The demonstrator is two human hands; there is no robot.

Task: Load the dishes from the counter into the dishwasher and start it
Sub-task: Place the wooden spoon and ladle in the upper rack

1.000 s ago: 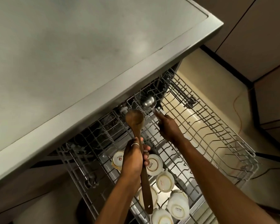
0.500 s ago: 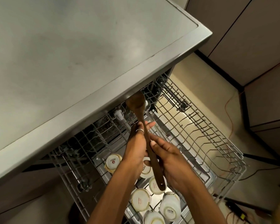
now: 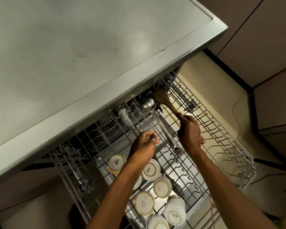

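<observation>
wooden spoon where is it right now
Head view, right of centre: the wooden spoon is held by the right hand over the rack, its bowl beside the steel ladle under the counter edge.

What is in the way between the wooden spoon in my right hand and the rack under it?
Nothing visible. The right hand holds the wooden spoon over bare wires of the rack, just right of the metal ladle lying there; the ladle is beside it, not beneath. The cups sit nearer you.
</observation>
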